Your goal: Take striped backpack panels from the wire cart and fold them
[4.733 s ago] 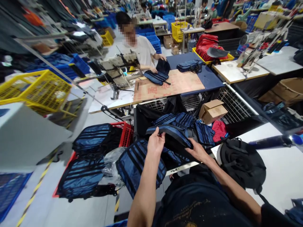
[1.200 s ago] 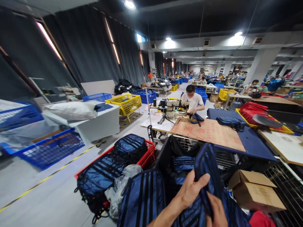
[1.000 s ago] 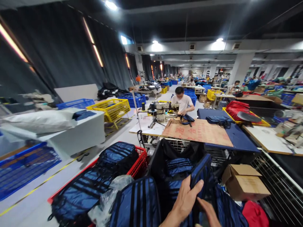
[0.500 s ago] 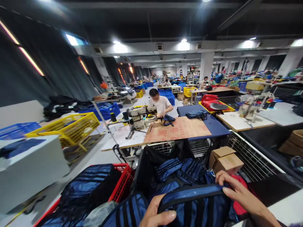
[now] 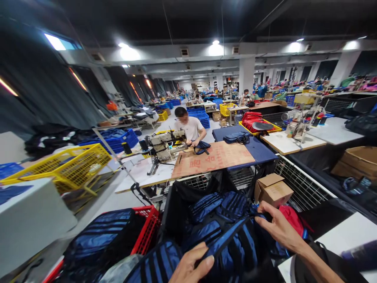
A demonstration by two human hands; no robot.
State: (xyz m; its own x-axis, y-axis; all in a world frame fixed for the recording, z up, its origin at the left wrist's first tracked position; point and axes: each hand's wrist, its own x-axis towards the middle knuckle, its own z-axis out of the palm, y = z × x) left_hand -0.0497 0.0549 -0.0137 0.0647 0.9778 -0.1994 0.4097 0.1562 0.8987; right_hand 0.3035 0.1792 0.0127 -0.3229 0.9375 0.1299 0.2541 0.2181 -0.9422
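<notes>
Left hand: the left hand [image 5: 191, 269] sits at the bottom edge of the view, thumb over the near lower end of a blue striped bag piece [image 5: 232, 245], closed on it.
Right hand: the right hand [image 5: 278, 228] grips the far upper end of the same piece, fingers curled over its dark edge.
Bag piece, place: held between both hands above a black bin [image 5: 176, 204], just in front of the person.
Bag piece, axis: long axis slants from low left at the left hand to high right at the right hand; the piped edge faces up and away.
Black bin: holds a heap of more blue striped pieces [image 5: 219, 204], lying under the held one.
Red crate [image 5: 149, 228]: left of the bin, stacked with blue striped bags [image 5: 97, 241] that overhang its rim.
Cardboard box [image 5: 273, 190]: small, flaps partly up, on the wire rack just right of the bin; contents hidden.
Red fabric [image 5: 291, 220]: tucked just beside the right hand.
Yellow crate [image 5: 63, 167]: far left; contents too blurred to tell.
Desk [image 5: 253, 147]: beyond the bin, carrying a brown cardboard sheet [image 5: 212, 157].
Co-worker [image 5: 190, 127]: seated at a sewing machine [image 5: 163, 143] behind that desk, hands on dark fabric.
</notes>
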